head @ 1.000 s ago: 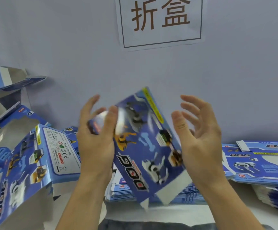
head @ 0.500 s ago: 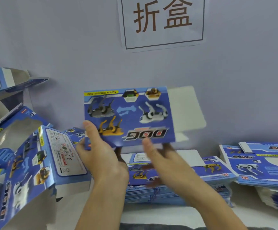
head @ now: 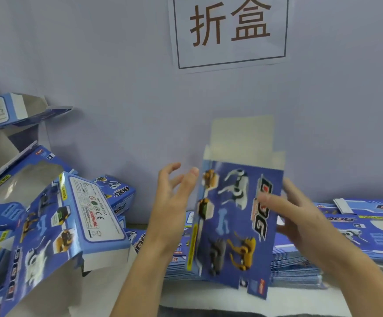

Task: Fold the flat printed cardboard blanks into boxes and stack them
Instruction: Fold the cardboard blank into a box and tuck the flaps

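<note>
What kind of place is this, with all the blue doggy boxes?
Probably a box-folding workstation. A wall sign reads "fold boxes", flat blanks are stacked on the right, and folded boxes pile up on the left.

- Blank [head: 236,223]: royal blue face printed with white, grey and yellow robot dogs, a pale blue bone, and a red-and-black "DOG" logo; a yellow strip runs along its left edge; top flaps are plain cream-white.
- Folded boxes [head: 49,225]: same blue print; one end panel is white with black text and a red warning line; insides are unprinted grey-white.
- Flat stacks [head: 368,229]: blue sheets with light blue bands, white dog figures, thin yellow strips.
- Sign [head: 230,30]: white paper, dark thin border, two brown characters.
- Wall [head: 117,65]: uniform pale lavender-grey.
</note>
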A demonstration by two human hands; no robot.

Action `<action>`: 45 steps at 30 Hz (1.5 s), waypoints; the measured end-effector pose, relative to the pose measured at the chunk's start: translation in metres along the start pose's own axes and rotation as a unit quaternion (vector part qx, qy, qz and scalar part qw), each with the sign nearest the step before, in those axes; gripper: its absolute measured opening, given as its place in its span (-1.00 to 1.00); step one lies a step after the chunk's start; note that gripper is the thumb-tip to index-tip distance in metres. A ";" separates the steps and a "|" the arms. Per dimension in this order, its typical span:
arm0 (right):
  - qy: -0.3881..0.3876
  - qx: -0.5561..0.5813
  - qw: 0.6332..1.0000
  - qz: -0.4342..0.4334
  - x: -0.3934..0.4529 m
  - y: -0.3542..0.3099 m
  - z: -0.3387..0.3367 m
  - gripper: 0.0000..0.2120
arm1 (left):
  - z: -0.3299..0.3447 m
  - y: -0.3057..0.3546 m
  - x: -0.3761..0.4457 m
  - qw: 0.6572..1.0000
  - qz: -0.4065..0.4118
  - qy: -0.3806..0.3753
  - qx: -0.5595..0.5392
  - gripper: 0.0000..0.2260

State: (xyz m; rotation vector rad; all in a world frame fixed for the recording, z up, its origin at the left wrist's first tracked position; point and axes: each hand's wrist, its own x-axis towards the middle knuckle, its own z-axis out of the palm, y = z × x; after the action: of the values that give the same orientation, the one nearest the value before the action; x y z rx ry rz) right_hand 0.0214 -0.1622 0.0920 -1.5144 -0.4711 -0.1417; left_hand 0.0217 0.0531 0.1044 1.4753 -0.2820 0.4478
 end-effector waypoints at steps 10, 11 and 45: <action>0.050 0.078 0.996 0.004 0.008 0.013 0.036 -0.18 | 0.013 -0.015 -0.007 0.998 0.070 -0.004 0.006 -0.64; 0.069 0.074 0.995 -0.026 0.009 0.016 0.039 -0.23 | 0.018 -0.018 -0.007 0.997 0.081 0.012 0.011 -0.64; 0.146 0.127 0.981 0.015 0.008 0.040 0.037 -0.75 | 0.027 -0.030 -0.009 0.986 -0.015 0.129 -0.106 -0.74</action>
State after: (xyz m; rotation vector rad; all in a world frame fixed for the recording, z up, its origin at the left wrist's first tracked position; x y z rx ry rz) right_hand 0.0357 -0.1215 0.0570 -1.2240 -0.2208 -0.2649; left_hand 0.0294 0.0244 0.0758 1.1983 -0.0977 0.5618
